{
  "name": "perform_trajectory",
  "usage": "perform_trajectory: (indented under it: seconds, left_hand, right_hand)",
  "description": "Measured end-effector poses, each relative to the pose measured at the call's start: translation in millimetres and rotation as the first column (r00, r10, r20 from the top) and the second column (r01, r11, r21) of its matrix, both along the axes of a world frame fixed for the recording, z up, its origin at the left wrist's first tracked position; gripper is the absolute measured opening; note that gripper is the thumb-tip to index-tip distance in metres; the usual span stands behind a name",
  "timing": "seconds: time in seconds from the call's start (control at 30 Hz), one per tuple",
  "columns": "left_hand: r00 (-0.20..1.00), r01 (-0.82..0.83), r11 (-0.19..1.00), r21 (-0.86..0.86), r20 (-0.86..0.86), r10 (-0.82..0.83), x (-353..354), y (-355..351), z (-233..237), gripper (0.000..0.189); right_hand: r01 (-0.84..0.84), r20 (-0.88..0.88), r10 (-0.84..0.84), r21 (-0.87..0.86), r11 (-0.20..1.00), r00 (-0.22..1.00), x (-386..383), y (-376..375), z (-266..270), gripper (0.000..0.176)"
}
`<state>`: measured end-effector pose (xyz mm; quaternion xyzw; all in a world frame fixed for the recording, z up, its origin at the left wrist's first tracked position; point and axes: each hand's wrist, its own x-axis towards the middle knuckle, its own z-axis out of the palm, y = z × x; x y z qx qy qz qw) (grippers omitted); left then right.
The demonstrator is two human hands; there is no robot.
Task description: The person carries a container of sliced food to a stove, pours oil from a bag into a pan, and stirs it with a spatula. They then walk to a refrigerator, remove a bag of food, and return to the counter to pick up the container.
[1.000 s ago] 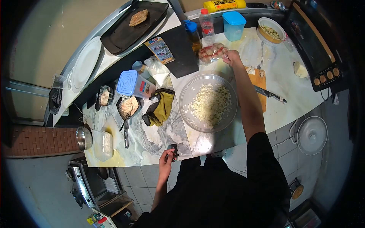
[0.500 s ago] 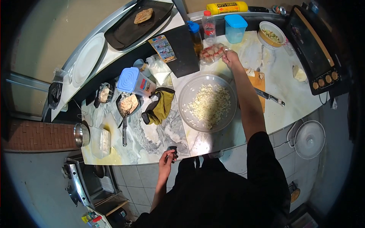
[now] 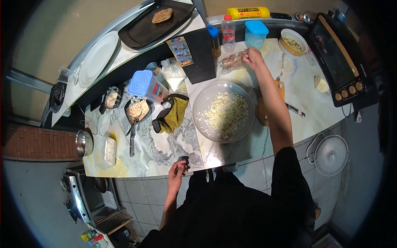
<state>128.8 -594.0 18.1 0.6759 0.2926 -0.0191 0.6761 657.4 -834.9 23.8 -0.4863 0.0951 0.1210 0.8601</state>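
Upper centre of the frame, the clear bag (image 3: pixel 232 61) of pinkish, sausage-like pieces lies on the marble counter (image 3: pixel 308 93). Its long axis slants from lower left up to upper right, and the upper-right end points into the right hand (image 3: pixel 253 58). That hand is closed, fingers pinched on the bag's end, arm stretched across from the lower right. Just beyond the bag stand an oil bottle (image 3: pixel 214 39), a water bottle (image 3: pixel 228 31) and a blue-lidded tub (image 3: pixel 255 33). Below it sits the glass bowl (image 3: pixel 199 103) of chopped white pieces, with a cutting board (image 3: pixel 282 87) and knife (image 3: pixel 296 110) to its right and a yellow mitt (image 3: pixel 173 115) to its left. Down at the counter's near edge, the left hand (image 3: pixel 177 170) is curled around a small dark object (image 3: pixel 185 160).
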Motion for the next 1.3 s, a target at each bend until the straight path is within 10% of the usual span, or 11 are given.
perform_trajectory:
  seconds: [0.3, 0.5, 0.77, 0.9, 1.1, 1.17, 1.3]
  left_hand:
    - [0.993, 0.11, 0.994, -0.017, 0.044, -0.109, 34.3, 14.1, 35.9, 0.025]
    - [0.881, 0.229, 0.966, 0.122, 0.395, -0.258, 116.1, 11.0, 111.9, 0.052]
    - [0.747, 0.585, 0.787, -0.196, 0.509, -0.428, 96.8, -35.1, 150.2, 0.091]
    - [0.627, 0.651, 0.748, -0.13, 0.648, -0.433, 43.9, -24.2, 92.3, 0.091]
    - [0.69, 0.724, 0.559, -0.404, 0.437, -0.577, -17.1, -5.9, 15.5, 0.036]
    - [0.357, 0.615, 0.683, 0.394, 0.633, -0.687, -32.7, -3.3, 12.1, 0.015]
    - [0.392, 0.715, 0.632, 0.299, 0.577, -0.716, -53.5, 9.1, 6.4, 0.025]
  right_hand:
    - [-0.079, 0.15, 0.087, -0.063, 0.995, 0.985, -72.5, -20.4, 97.6, 0.011]
    - [-0.23, 0.295, 0.3, -0.25, 0.941, 0.907, -160.5, -17.0, 184.0, 0.011]
    - [-0.441, 0.168, 0.674, -0.64, 0.63, 0.719, -347.7, 34.5, 219.0, 0.006]
    - [-0.146, 0.362, 0.768, -0.852, 0.502, 0.528, -421.1, 79.6, 187.3, 0.011]
    - [-0.032, 0.332, 0.563, -0.841, 0.54, 0.757, -490.8, 136.2, 134.2, 0.015]
    - [-0.201, 0.181, 0.54, -0.795, 0.572, 0.822, -510.7, 136.5, 148.7, 0.014]
    - [-0.33, 0.087, 0.554, -0.725, 0.605, 0.828, -542.2, 140.8, 160.5, 0.016]
